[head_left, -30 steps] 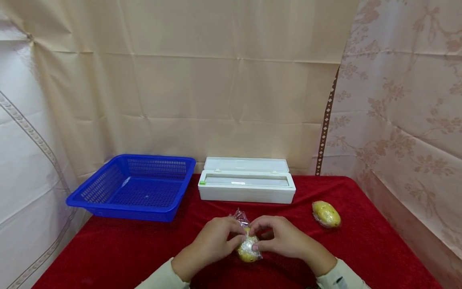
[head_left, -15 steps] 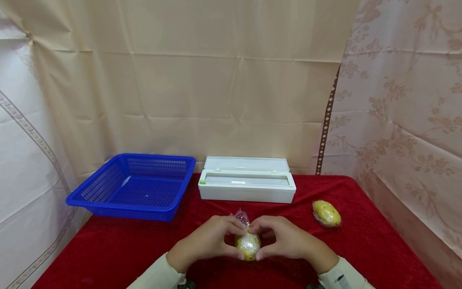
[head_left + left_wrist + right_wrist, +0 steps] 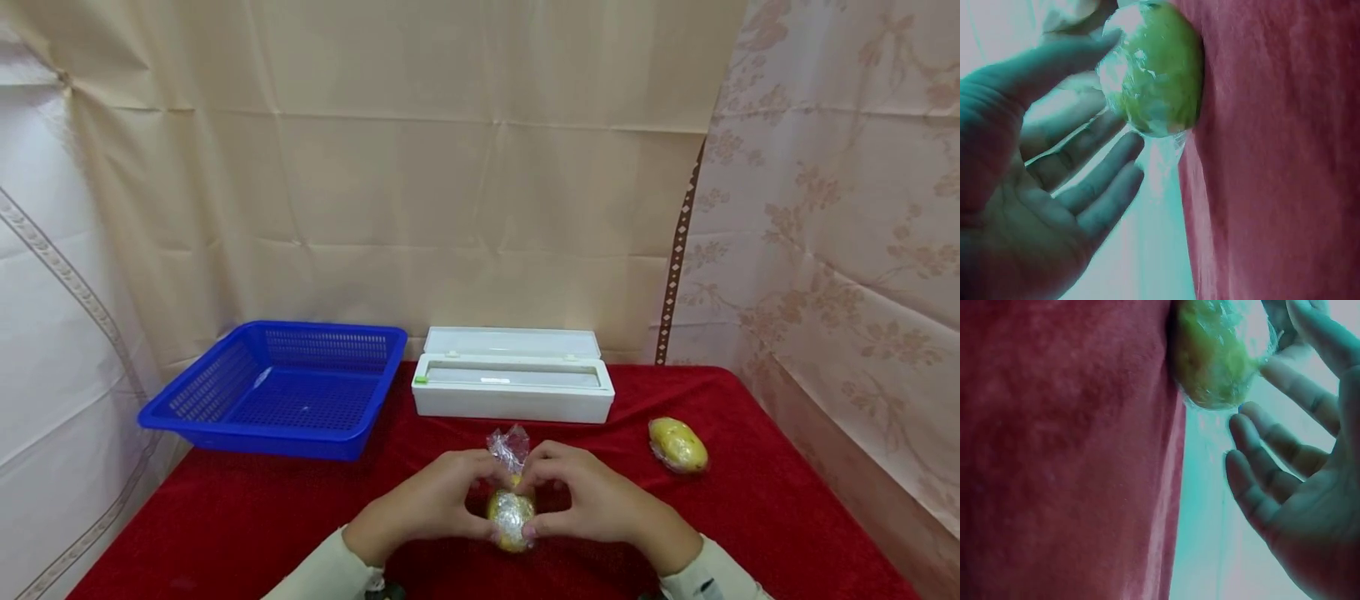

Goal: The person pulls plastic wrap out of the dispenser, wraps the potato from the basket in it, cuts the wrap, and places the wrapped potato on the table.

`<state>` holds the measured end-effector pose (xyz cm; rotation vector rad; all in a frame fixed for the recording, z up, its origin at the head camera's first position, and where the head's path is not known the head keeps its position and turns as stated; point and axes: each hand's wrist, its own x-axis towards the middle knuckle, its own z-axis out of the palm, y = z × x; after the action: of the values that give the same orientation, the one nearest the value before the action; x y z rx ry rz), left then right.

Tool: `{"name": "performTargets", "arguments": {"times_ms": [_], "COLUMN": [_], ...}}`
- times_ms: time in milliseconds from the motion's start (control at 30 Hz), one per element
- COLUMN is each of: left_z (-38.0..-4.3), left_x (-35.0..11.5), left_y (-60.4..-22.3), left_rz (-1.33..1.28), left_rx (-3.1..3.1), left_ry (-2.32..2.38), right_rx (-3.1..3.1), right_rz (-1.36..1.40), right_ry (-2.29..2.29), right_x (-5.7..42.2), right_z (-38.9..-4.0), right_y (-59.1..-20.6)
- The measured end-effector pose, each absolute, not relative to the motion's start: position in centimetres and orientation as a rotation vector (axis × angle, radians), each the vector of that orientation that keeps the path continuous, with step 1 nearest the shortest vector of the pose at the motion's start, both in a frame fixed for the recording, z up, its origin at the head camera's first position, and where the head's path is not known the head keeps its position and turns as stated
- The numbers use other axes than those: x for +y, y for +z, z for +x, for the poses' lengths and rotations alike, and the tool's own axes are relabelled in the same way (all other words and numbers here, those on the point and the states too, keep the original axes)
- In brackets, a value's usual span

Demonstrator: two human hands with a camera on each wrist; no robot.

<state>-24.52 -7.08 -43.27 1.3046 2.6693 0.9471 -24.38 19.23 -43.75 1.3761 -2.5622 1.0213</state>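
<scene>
A yellow oval fruit (image 3: 512, 518), perhaps a mango, sits on the red cloth between my hands, wrapped in shiny cling film. Loose film (image 3: 509, 447) bunches up at its far end. My left hand (image 3: 444, 500) holds it from the left, thumb at the near side and index fingertip at the far end. From the right, my right hand (image 3: 591, 498) does the same, so both hands arch around it. In the left wrist view the fruit (image 3: 1163, 75) meets the thumb, while the lower fingers spread loosely. The right wrist view has the fruit (image 3: 1213, 356) beside the fingertips.
A second wrapped yellow fruit (image 3: 678, 445) lies at the right. Behind the hands stands a white cling film dispenser (image 3: 513, 406), its lid raised. A blue plastic basket (image 3: 270, 442) occupies the back left. Red cloth (image 3: 300, 533) covers the table; curtains hang behind.
Both thumbs have shifted to the fruit's near side, and the hands now arch around it. The bunched film at the far end stands out more. The other objects stay put.
</scene>
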Motion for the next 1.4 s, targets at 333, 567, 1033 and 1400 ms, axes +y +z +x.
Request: {"name": "performTargets", "arguments": {"times_ms": [333,567,1033,1400], "left_z": [-22.3,-22.6,-23.3,-24.2], "left_x": [-4.5,-5.5,-7.7,-7.8], "left_y": [-44.0,-43.1,-41.7,-42.7], "left_rz": [1.073,1.069,1.203,1.224], "left_rx": [3.14,3.124,3.04,2.989], "left_ry": [0.64,0.516,0.571,0.424], "right_rx": [-2.685,-2.734,-2.846,-2.789], "right_rz": [1.195,1.145,1.335,1.374], "right_ry": [0.652,0.555,0.831,0.855], "right_x": [18.8,18.8,19.3,18.6], "right_z": [-23.6,-23.7,-23.7,-23.5], "right_y": [-43.5,-43.5,-42.8,-43.5]}}
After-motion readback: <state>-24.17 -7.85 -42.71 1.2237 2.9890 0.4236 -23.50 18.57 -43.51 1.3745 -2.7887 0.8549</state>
